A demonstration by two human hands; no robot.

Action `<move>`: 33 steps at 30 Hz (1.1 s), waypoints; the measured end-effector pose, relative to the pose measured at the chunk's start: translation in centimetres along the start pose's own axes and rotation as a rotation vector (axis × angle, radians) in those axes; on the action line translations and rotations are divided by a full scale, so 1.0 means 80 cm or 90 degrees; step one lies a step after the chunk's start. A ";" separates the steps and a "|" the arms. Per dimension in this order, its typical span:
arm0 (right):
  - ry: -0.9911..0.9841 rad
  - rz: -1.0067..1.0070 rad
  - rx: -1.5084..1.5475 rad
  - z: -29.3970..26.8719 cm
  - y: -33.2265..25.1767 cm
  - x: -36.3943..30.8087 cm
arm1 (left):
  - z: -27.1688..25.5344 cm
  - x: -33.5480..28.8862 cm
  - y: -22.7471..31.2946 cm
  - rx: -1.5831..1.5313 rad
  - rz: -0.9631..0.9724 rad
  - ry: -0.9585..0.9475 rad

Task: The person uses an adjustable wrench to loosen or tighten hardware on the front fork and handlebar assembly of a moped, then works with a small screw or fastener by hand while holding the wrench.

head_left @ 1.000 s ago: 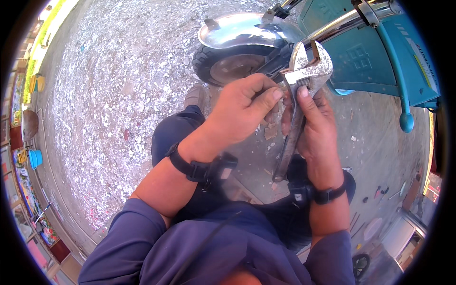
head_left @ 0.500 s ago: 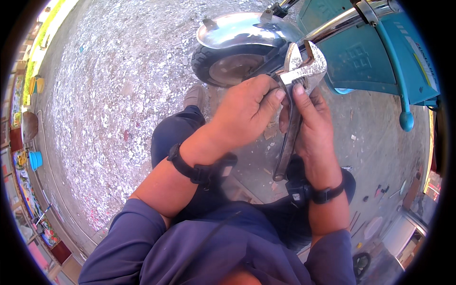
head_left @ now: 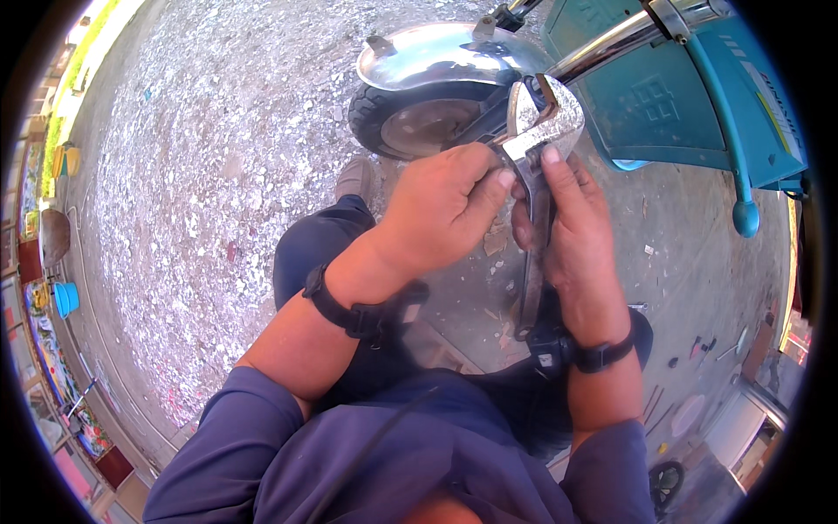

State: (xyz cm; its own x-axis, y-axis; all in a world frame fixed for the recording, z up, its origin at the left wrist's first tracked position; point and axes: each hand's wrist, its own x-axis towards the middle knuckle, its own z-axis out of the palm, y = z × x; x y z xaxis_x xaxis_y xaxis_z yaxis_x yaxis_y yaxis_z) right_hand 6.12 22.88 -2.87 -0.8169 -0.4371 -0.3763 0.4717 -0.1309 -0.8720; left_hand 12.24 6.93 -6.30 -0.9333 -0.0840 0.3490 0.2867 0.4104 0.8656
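A large adjustable wrench (head_left: 535,205) is held up in front of me, its worn silver jaws apart at the top and its handle slanting down toward my knees. Around the handle just below the head, my right hand (head_left: 576,223) is closed, with the thumb on the adjusting screw area. My left hand (head_left: 449,205) is closed against the wrench's left side, thumb and forefinger at the base of the jaw; its other fingertips are hidden. Behind the jaws are a wheel (head_left: 428,127) with a black tyre and the shiny mudguard (head_left: 445,57) over it.
A teal vehicle body (head_left: 659,105) with a chrome tube (head_left: 611,44) and a ball-ended lever (head_left: 745,218) stands at the upper right. White flakes cover the ground (head_left: 218,175) on the left. Small tools and rods (head_left: 707,345) lie at the right; a blue bucket (head_left: 65,299) is far left.
The wrench has turned slightly: its head has shifted left and its handle end has swung right, now hanging more upright. Both hands keep their closed grip.
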 end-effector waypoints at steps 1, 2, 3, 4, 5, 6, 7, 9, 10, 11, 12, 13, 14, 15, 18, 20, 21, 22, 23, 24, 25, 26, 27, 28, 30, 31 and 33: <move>-0.001 0.000 0.000 0.001 -0.001 -0.001 | -0.001 -0.001 -0.002 -0.016 -0.007 -0.008; -0.001 0.001 -0.001 0.002 -0.001 -0.002 | -0.003 0.000 -0.001 -0.069 -0.070 0.027; -0.001 0.002 -0.012 0.001 -0.001 -0.003 | -0.006 0.003 0.003 -0.122 -0.132 0.060; 0.000 0.003 -0.023 0.000 0.000 -0.003 | -0.009 0.006 0.006 -0.174 -0.195 0.094; 0.001 0.004 -0.034 -0.001 0.000 -0.004 | -0.009 0.010 0.007 -0.191 -0.184 0.095; -0.011 0.010 -0.060 -0.001 0.002 -0.005 | -0.006 0.015 0.009 -0.205 -0.176 0.099; -0.023 0.016 -0.086 -0.001 0.003 -0.005 | -0.005 0.018 0.009 -0.219 -0.167 0.103; -0.037 0.021 -0.111 0.002 0.006 -0.006 | -0.009 0.020 0.006 -0.219 -0.197 0.074; -0.039 0.020 -0.110 0.005 0.009 -0.007 | -0.010 0.020 0.004 -0.219 -0.211 0.059; -0.042 0.019 -0.109 0.008 0.011 -0.007 | -0.011 0.019 0.002 -0.218 -0.206 0.065; -0.041 0.021 -0.108 0.009 0.011 -0.008 | -0.011 0.017 -0.001 -0.217 -0.200 0.071; -0.041 0.023 -0.108 0.010 0.010 -0.009 | -0.011 0.016 -0.004 -0.216 -0.193 0.077; -0.040 0.025 -0.107 0.011 0.010 -0.009 | -0.009 0.017 -0.006 -0.208 -0.164 0.106; -0.051 0.027 -0.102 0.010 0.010 -0.009 | -0.003 0.020 -0.008 -0.197 -0.134 0.134; -0.081 0.031 -0.078 0.007 0.014 -0.007 | -0.002 0.021 -0.002 -0.209 -0.133 0.168; -0.098 0.033 -0.053 0.007 0.016 -0.007 | -0.001 0.020 -0.004 -0.221 -0.132 0.173; -0.098 0.036 -0.052 0.006 0.018 -0.007 | 0.000 0.020 -0.010 -0.219 -0.116 0.177; -0.099 0.038 -0.051 0.005 0.019 -0.006 | 0.001 0.019 -0.011 -0.225 -0.118 0.181; -0.099 0.041 -0.050 0.005 0.020 -0.005 | 0.001 0.019 -0.010 -0.230 -0.120 0.185; -0.098 0.041 -0.047 0.006 0.020 -0.005 | 0.000 0.019 0.001 -0.243 -0.140 0.187; -0.098 0.042 -0.043 0.008 0.020 -0.005 | -0.001 0.020 0.007 -0.255 -0.160 0.189; -0.097 0.042 -0.040 0.009 0.021 -0.005 | -0.003 0.017 0.004 -0.242 -0.178 0.158; -0.106 0.040 -0.036 0.008 0.021 -0.004 | -0.009 0.014 0.000 -0.227 -0.195 0.129; -0.114 0.039 -0.031 0.006 0.022 -0.003 | -0.011 0.012 -0.003 -0.212 -0.211 0.099; -0.124 0.033 -0.027 0.005 0.022 -0.002 | -0.011 0.014 -0.004 -0.206 -0.205 0.096; -0.125 0.029 -0.026 0.005 0.022 -0.002 | -0.010 0.014 -0.005 -0.202 -0.202 0.094; -0.120 0.020 -0.027 0.006 0.023 -0.001 | -0.011 0.014 -0.005 -0.181 -0.203 0.097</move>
State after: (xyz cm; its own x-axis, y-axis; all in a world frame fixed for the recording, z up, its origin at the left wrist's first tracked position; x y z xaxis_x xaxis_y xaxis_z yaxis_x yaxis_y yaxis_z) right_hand 7.23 22.27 -4.28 -0.7235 -0.6003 -0.3408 0.4778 -0.0791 -0.8749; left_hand 11.24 5.90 -5.93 -0.9485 -0.3068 0.0786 0.0572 0.0782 0.9953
